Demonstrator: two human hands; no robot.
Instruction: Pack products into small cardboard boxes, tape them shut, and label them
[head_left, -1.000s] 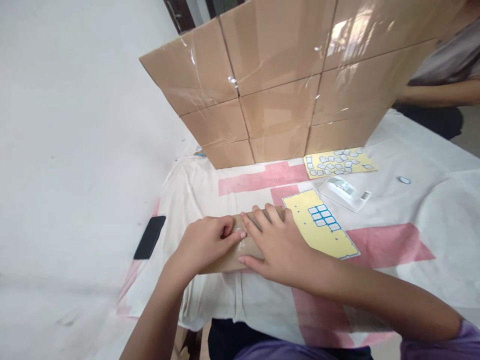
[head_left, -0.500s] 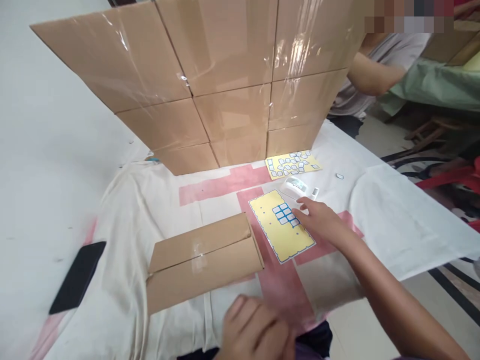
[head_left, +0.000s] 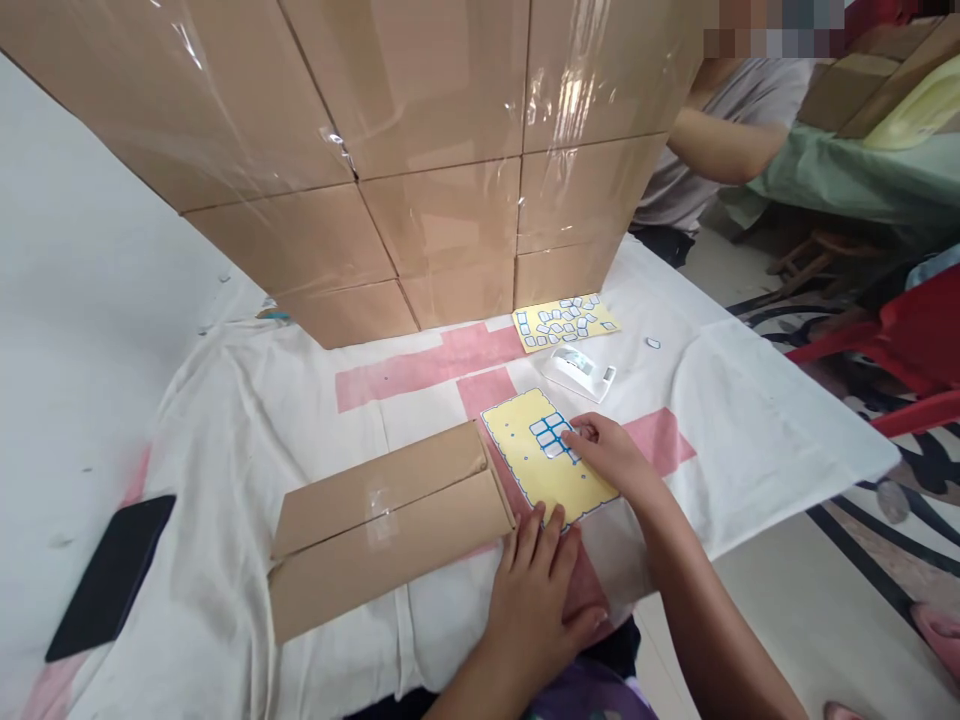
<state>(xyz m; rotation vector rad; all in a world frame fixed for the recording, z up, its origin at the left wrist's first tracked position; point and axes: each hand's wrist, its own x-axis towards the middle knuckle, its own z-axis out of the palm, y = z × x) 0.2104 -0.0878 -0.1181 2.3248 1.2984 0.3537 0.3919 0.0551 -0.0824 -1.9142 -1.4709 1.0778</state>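
My left hand (head_left: 536,592) lies flat with fingers stretched out, its fingertips on the near edge of a yellow sticker sheet (head_left: 529,470). My right hand (head_left: 609,455) pinches at the block of blue-edged stickers (head_left: 550,433) on that sheet; whether a sticker is between the fingers I cannot make out. A flat taped cardboard box (head_left: 382,525) lies just left of the sheet, untouched.
A tall stack of plastic-wrapped cardboard boxes (head_left: 420,170) stands at the back. A second yellow sheet (head_left: 564,322) of loose stickers and a white tape dispenser (head_left: 579,369) lie behind. A black phone (head_left: 109,575) rests at left. Another person (head_left: 727,140) sits at the right rear, beside a red chair (head_left: 904,350).
Both hands left the flat cardboard box. My right hand went to the sticker sheet and now pinches at the stickers; my left hand came to rest on the sheet's near edge. The view swung right.
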